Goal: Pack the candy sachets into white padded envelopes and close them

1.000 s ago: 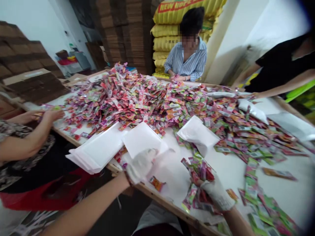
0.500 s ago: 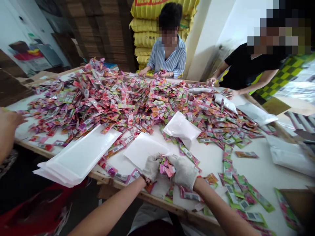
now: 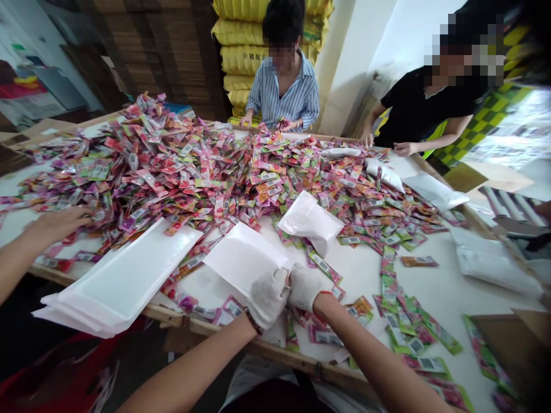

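My left hand (image 3: 267,295), in a whitish work glove, is closed at the lower right corner of a flat white bag (image 3: 243,256). My right hand (image 3: 307,287), gloved too, is closed right against it. The backs of both gloves hide what lies between the fingers; the small bunch of sachets seen there earlier does not show now. Several colourful printed sachets (image 3: 328,334) lie on the table around my wrists. Beyond my hands rests a puffed white bag (image 3: 309,221).
A large heap of sachets (image 3: 172,166) covers the table's far side. Flat white bags (image 3: 124,275) are stacked at the left front edge. Filled white bags (image 3: 491,258) lie right. A co-worker's arm (image 3: 51,229) reaches in from the left; two people (image 3: 282,86) work opposite. A cardboard box (image 3: 508,344) stands near right.
My hands have drawn together and turned, hiding the bunch of sachets between them. The co-worker's hand at left has moved in to the heap. The view has shifted slightly.
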Tool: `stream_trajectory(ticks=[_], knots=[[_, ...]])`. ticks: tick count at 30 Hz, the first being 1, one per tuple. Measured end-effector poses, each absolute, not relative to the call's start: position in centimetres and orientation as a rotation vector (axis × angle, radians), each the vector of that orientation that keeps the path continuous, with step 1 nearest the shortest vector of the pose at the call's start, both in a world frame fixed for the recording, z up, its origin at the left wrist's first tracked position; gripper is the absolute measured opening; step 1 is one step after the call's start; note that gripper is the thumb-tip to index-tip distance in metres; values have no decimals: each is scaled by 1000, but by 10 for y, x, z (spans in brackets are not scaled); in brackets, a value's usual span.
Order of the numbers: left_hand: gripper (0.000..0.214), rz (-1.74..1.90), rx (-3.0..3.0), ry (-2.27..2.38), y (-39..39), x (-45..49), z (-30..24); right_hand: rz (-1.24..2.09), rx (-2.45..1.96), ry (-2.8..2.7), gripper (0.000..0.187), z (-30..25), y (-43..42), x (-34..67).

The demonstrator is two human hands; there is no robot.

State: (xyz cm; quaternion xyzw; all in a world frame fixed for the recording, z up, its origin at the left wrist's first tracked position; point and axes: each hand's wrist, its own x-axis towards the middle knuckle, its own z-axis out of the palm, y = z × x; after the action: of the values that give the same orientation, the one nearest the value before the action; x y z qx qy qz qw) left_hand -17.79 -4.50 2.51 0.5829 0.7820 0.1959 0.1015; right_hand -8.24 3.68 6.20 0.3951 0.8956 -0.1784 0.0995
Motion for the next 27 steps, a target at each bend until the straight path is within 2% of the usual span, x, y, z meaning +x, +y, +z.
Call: stream_trajectory(ticks=[2,6,10,13,18,22,24,27], knots=[[29,465,1787,2326,-46,-181,18,-530,1210,2693,25,59,32,-73],[30,476,1823,2327,-51,-182,13,-522,1211,2884,38,47,20,-59],[28,480,1948,2262,-56,-176,23,-426,1210,2823,21,44,25,-70],[23,527,1929,2214,-54,-181,28,-499,1260,2748,19,45,33,-71],[25,835,1624,2076,-46,-192,23,-911,1275,3055,46,24,26,-52],[31,1009,1559,1948,-43,-184,23,-859,1436,3030,21,18,28,-65],[32,1123,1378,1875,-40,-183,28,-1077,1455,2812,15,27,38,-69],[31,1360,856,1644,-33,-196,42,-1807,1369,2563,32,45,61,-54]])
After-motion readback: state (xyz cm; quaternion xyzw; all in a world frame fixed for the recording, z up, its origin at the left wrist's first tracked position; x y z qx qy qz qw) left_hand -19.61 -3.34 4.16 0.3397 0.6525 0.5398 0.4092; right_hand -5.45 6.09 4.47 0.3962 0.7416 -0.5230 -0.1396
